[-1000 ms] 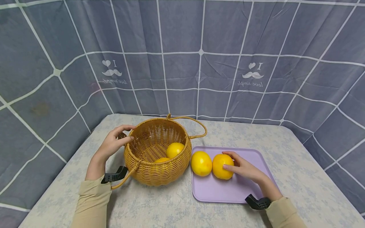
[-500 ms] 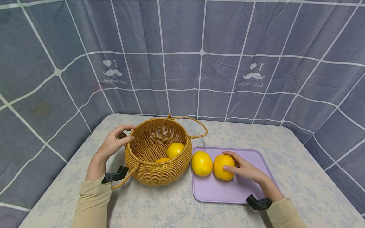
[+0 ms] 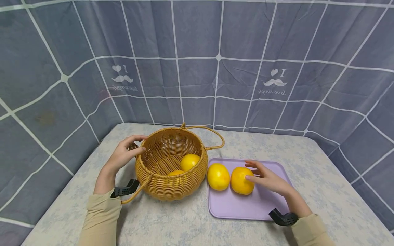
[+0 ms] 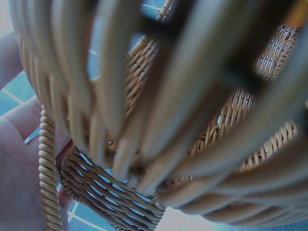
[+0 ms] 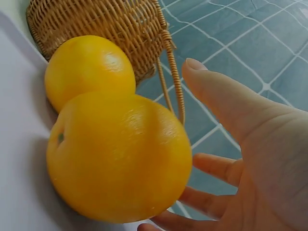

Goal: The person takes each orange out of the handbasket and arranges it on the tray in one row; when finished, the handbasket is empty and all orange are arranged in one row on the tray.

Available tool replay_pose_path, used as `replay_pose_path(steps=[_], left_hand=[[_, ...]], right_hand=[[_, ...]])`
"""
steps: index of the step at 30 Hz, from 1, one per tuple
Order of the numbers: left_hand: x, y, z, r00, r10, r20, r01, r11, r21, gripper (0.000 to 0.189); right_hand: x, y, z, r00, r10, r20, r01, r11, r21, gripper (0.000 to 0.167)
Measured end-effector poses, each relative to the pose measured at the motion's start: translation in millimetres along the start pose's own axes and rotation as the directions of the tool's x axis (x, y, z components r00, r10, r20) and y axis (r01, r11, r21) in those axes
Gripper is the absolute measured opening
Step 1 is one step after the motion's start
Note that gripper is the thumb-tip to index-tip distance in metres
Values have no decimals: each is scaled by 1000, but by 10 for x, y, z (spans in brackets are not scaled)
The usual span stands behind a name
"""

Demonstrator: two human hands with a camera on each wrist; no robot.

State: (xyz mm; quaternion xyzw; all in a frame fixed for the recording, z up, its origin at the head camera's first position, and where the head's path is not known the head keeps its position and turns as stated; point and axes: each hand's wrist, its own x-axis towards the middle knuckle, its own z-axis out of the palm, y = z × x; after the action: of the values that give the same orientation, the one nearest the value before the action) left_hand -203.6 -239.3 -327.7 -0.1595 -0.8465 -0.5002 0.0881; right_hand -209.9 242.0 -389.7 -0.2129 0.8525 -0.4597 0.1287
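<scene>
My left hand point(image 3: 119, 157) holds the rim of a round wicker basket point(image 3: 191, 182), its thumb over the edge. In the left wrist view, that hand point(image 4: 17, 163) shows beside the weave and a twisted handle point(image 4: 47, 168). Two yellow-orange fruits, one of them here point(image 3: 189, 161), lie inside the basket. On a lilac tray point(image 3: 234, 208) two oranges sit side by side, a left orange point(image 3: 218, 176) and a right orange point(image 3: 240, 181). My right hand point(image 3: 272, 179) is just right of the latter; in the right wrist view its thumb stands apart from that orange point(image 5: 120, 159), fingers spread behind it.
The basket stands against the tray's left side, its far handle point(image 3: 212, 130) reaching over the table behind the tray. A patterned cloth covers the table point(image 3: 166, 222). A grey-blue checked curtain point(image 3: 197, 78) hangs behind and at both sides.
My right hand has let go of the right orange and drawn back slightly to the right, its fingers spreading. The oranges stay on the tray, and my left hand keeps its hold on the basket.
</scene>
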Motion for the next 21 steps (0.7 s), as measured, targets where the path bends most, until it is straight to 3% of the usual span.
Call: replay_pose_path(steps=[8, 21], left_hand=[[-4, 17, -6, 1000, -15, 1, 15, 1000, -5, 36], [4, -13, -4, 1000, -20, -1, 20, 1000, 11, 37]], right_hand=[[59, -148, -72, 999, -43, -6, 43, 999, 0, 59], [317, -554, -135, 988, -149, 29, 147, 988, 56, 56]])
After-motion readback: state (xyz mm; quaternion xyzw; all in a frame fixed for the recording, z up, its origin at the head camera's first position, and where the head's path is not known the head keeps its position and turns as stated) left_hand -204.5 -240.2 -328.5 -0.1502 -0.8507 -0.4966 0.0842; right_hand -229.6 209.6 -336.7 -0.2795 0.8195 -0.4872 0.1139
